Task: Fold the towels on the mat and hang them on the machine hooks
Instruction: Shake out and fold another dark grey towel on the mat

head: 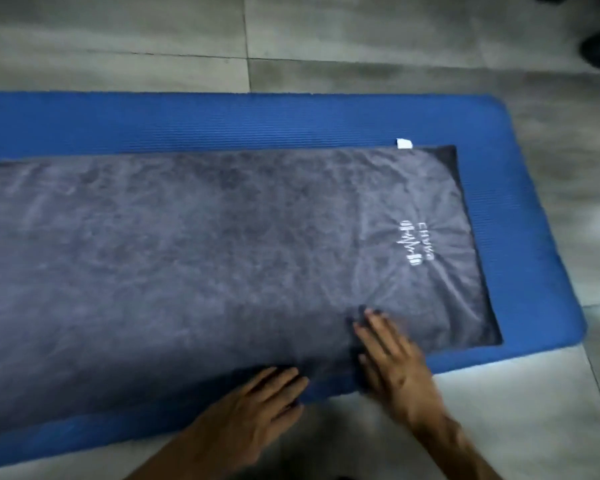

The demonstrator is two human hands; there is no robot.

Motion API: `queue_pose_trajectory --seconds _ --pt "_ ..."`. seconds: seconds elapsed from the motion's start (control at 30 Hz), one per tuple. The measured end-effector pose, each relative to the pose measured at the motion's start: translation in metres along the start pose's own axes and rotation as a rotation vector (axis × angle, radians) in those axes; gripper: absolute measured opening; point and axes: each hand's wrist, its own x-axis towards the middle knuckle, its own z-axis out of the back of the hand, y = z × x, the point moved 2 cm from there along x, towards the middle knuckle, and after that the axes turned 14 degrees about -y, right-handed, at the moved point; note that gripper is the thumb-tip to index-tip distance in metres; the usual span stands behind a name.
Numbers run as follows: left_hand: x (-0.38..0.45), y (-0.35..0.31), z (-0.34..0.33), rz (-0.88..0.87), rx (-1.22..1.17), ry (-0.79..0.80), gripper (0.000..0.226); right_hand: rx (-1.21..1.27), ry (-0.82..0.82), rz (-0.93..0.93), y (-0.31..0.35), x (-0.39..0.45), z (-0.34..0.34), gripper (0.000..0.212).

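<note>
Head view, grey towel on blue mat, left hand and right hand seemingly flat, fingers straight.

The scene is dim, with a cool bluish cast. A pale patch of glare lies on the floor just beyond the near right corner of the mat, and another on the floor off the mat's right end. The whole frame is soft with motion blur; the right hand smears most. The towel shows mottled shading, its white logo unreadable. The mat's edges bow from wide-angle distortion.
</note>
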Motion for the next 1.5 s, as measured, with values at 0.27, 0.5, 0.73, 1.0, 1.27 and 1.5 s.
queue_pose_trajectory --seconds 0.27,0.5,0.73,1.0,1.27,1.5 --pt "0.0 0.001 0.005 0.228 -0.243 -0.226 0.04 -0.343 0.118 -0.486 -0.081 -0.012 0.043 0.049" --pt "-0.091 0.092 0.048 1.067 -0.134 -0.669 0.032 -0.063 -0.055 0.005 0.056 0.073 -0.007 0.047" --pt "-0.281 0.151 0.073 1.799 0.202 -0.581 0.052 0.278 0.051 0.453 0.234 0.131 -0.063 0.035" --pt "-0.352 0.185 0.079 2.167 -0.096 -0.631 0.041 0.475 0.106 0.665 0.369 0.185 -0.091 0.029" --pt "-0.237 0.145 0.135 1.634 0.226 -0.586 0.025 1.071 0.375 -0.099 0.436 0.245 -0.095 0.044" --pt "-0.131 0.086 0.094 1.367 0.096 -0.458 0.04 1.016 0.264 -0.483 0.4 0.301 -0.102 0.055"
